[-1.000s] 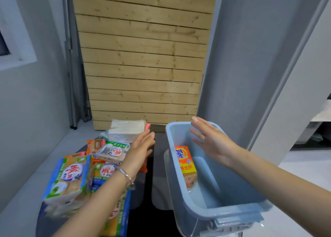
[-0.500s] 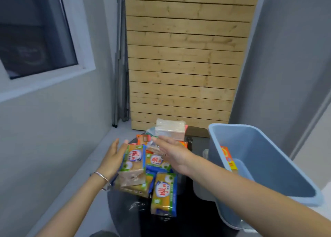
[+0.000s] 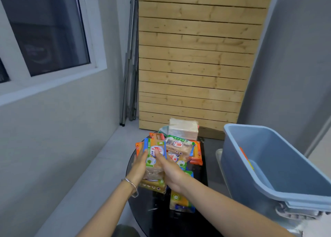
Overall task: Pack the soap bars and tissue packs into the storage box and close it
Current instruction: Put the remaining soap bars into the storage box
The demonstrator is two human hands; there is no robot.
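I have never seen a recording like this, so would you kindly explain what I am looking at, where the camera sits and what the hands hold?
No machine here: one camera, worn on a person's head, looks down at their bare hands. The left hand and right hand hold a wrapped soap bar upright between them, above a pile of similar bars on a dark glass table. A pale tissue pack sits at the pile's far end. On the right stands an open blue storage box with an orange-yellow packet inside.

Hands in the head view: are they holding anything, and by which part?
A soap pack, upright between both hands: left hand grips its left edge, right hand its right side.
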